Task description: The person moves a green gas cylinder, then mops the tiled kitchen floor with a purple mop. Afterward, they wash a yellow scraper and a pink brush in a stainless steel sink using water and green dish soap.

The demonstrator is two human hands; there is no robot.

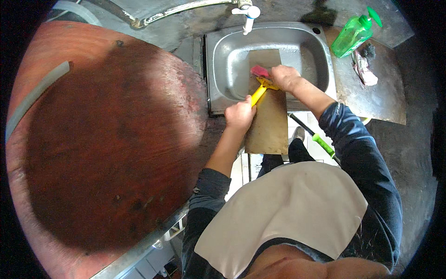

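Observation:
My left hand (239, 114) grips the yellow handle of a scraper (258, 96), whose wide head points up and right. At that head my right hand (286, 77) is curled, its fingers against a pink sponge or cloth (259, 71); their exact grip is partly hidden. Under both hands lies a long, flat, brownish board (268, 129). Its far end reaches into the stainless steel sink (230, 62), and its near end juts past the sink's front rim towards me.
A white-handled tap (248, 17) hangs over the sink's back rim. To the right are a green pump bottle (352, 36), a crumpled pale cloth (364, 71) and a dark scrubber (368, 51). A large reddish round tabletop (115, 139) fills the left. A green-gripped pole (323, 144) leans below.

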